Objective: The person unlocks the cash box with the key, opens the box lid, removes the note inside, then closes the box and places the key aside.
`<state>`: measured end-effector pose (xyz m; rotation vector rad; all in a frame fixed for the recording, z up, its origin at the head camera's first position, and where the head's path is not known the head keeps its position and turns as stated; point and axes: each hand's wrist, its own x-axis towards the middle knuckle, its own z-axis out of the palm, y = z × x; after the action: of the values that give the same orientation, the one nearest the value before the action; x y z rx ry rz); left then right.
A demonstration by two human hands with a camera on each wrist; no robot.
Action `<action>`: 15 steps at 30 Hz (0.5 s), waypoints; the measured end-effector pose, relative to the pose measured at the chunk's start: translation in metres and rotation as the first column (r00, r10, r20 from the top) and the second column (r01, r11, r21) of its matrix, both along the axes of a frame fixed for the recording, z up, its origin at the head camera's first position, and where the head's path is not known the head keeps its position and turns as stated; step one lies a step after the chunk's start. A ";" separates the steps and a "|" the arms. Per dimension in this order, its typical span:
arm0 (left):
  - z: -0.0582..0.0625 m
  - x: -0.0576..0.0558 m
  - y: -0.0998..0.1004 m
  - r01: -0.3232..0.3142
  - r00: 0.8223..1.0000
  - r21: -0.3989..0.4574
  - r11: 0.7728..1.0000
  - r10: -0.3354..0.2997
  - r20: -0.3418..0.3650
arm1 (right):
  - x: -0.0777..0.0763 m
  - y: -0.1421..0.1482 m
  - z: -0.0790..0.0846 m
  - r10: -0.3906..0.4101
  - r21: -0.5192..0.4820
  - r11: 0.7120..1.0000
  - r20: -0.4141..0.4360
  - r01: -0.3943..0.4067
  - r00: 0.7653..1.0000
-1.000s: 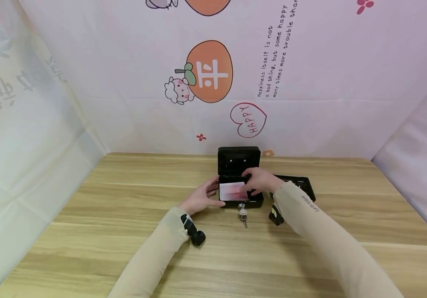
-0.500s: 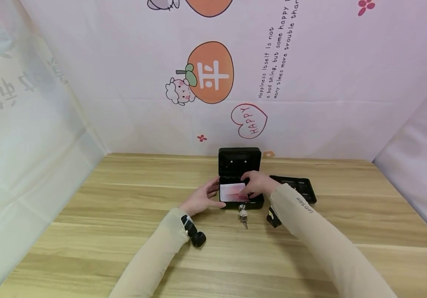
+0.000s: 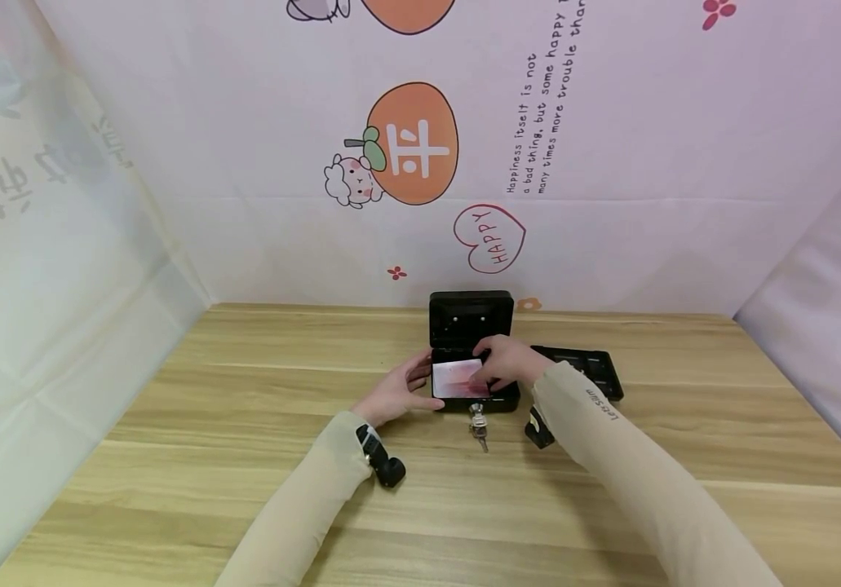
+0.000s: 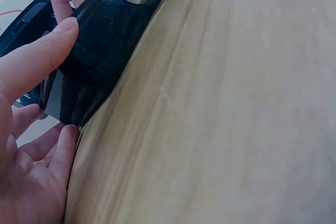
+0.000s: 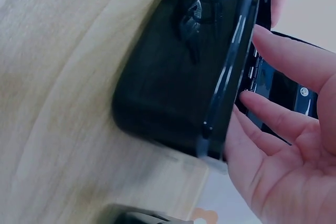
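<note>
A small black cash box (image 3: pixel 506 403) stands on the table with its lid (image 3: pixel 467 334) raised. My left hand (image 3: pixel 396 391) holds its left end; in the left wrist view the thumb lies on the front upper edge and the fingers touch the end wall. Inside the box lies a pink and white card or sheet (image 3: pixel 455 380). My right hand (image 3: pixel 511 361) reaches into the right part of the box, fingers spread, at the sheet's right edge. In the right wrist view the fingertips are partly hidden behind the box's front wall (image 5: pixel 168 77).
Keys (image 3: pixel 479 428) hang from the lock on the box's front. A black compartment tray (image 3: pixel 606 377) lies to the right, partly behind the right sleeve. A printed cloth (image 3: pixel 303 244) rises behind the wooden table (image 3: pixel 244 391).
My right hand has shifted slightly left and lower in the box, then stayed about still. The left hand and the box have not visibly moved.
</note>
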<state>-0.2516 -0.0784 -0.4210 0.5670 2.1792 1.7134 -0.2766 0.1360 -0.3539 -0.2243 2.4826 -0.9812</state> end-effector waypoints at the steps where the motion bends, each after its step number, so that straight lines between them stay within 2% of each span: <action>1: 0.000 0.000 0.000 -0.001 1.000 -0.003 1.000 0.001 -0.003 | 0.000 0.000 0.000 0.004 -0.001 1.000 -0.001 -0.004 1.000; 9: -0.001 0.000 0.000 -0.011 1.000 -0.011 1.000 0.011 0.000 | 0.004 0.001 0.007 0.024 0.003 1.000 -0.003 -0.024 1.000; 15: 0.001 0.002 0.000 -0.024 1.000 -0.022 0.999 0.024 0.012 | 0.007 -0.002 0.013 0.072 0.098 0.993 -0.044 -0.068 0.996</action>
<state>-0.2497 -0.0780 -0.4205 0.5260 2.2020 1.6984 -0.2698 0.1341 -0.3414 -0.3046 2.5390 -0.8349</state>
